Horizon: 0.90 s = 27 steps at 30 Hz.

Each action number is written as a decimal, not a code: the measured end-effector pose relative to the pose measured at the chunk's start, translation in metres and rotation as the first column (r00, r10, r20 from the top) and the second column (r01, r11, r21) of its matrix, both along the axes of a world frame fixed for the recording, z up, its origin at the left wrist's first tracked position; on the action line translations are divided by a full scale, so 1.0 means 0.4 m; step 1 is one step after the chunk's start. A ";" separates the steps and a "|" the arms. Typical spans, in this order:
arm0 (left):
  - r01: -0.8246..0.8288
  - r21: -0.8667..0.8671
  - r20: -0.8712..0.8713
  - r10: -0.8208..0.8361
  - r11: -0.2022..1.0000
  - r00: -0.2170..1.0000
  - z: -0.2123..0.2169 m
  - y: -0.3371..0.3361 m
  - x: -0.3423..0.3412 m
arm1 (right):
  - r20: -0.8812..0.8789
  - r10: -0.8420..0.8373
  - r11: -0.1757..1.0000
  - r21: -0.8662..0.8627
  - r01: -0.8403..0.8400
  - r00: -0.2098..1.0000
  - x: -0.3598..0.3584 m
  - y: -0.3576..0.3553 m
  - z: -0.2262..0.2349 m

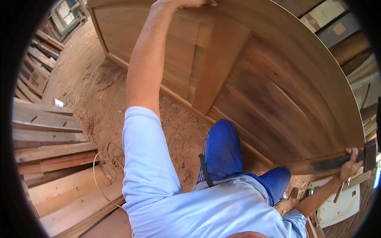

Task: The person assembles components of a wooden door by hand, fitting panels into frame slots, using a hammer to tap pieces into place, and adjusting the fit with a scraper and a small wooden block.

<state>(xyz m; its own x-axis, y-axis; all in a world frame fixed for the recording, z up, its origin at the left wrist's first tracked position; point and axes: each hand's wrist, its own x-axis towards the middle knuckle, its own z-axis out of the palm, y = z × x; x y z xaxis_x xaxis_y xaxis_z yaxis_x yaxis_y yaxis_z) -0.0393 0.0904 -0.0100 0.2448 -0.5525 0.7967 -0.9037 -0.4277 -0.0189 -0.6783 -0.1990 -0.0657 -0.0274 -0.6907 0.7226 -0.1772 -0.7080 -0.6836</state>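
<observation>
A large framed wooden panel (216,65), like a door, stands tilted in front of me, with recessed boards on both sides of a middle rail. My left hand (190,3) reaches to its far upper edge and rests there with fingers bent over it; the picture's edge cuts off part of the hand. At the panel's right-hand lower corner, my right hand (350,168) is closed around a dark flat bar (331,162) with a thicker block at its end, one finger raised. A thin brown stick (338,193) shows just below that hand.
My blue-trousered knee (223,144) is against the panel's lower edge. Stacked boards (59,158) lie at the left with a pale cord (96,174) over them. Sandy ground (93,79) stretches behind. More timber (337,29) lies beyond the panel; a white sheet (339,206) lies at lower right.
</observation>
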 end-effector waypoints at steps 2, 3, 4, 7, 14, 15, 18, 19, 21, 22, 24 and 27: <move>0.010 -0.008 -0.026 -0.011 1.000 1.000 0.001 0.010 -0.008 | 0.038 0.235 0.972 -0.033 -0.234 0.971 0.181 0.146 -0.043; 0.014 -0.014 -0.039 -0.015 1.000 0.999 0.003 0.010 -0.006 | -0.036 0.330 0.944 0.014 -0.330 0.943 0.246 0.197 -0.063; -0.005 -0.043 -0.030 0.004 0.999 1.000 0.001 0.032 0.004 | 0.041 0.506 0.861 0.037 -0.507 0.862 0.339 0.237 -0.119; -0.017 -0.049 -0.036 0.015 0.999 0.999 -0.007 0.014 -0.004 | 0.063 0.689 0.698 0.211 -0.685 0.722 0.511 0.350 -0.202; 0.093 -0.163 0.066 -0.083 0.982 0.994 -0.030 -0.008 0.036 | 0.120 0.793 0.526 0.361 -0.770 0.598 0.780 0.470 -0.284; 0.118 -0.188 0.095 -0.101 0.975 0.990 -0.035 -0.008 0.046 | 0.104 0.797 0.521 0.381 -0.764 0.596 0.805 0.477 -0.285; 0.154 -0.280 0.177 -0.106 0.948 0.978 -0.052 -0.019 0.072 | 0.037 0.799 0.526 0.441 -0.728 0.600 0.859 0.490 -0.279; 0.159 -0.313 0.204 -0.098 0.936 0.974 -0.058 -0.025 0.080 | 0.069 0.798 0.519 0.428 -0.740 0.599 0.874 0.492 -0.285; 0.181 -0.349 0.206 -0.113 0.919 0.972 -0.068 -0.038 0.085 | 0.130 0.793 0.507 0.401 -0.763 0.595 0.904 0.493 -0.303; 0.192 -0.367 0.208 -0.121 0.910 0.971 -0.072 -0.042 0.085 | 0.139 0.788 0.516 0.380 -0.767 0.600 0.919 0.496 -0.308; 0.187 -0.383 0.215 -0.110 0.905 0.971 -0.083 -0.058 0.087 | 0.156 0.767 0.551 0.338 -0.763 0.622 0.935 0.498 -0.316; 0.184 -0.405 0.221 -0.099 0.896 0.970 -0.085 -0.061 0.091 | 0.193 0.736 0.558 0.370 -0.742 0.649 0.972 0.498 -0.326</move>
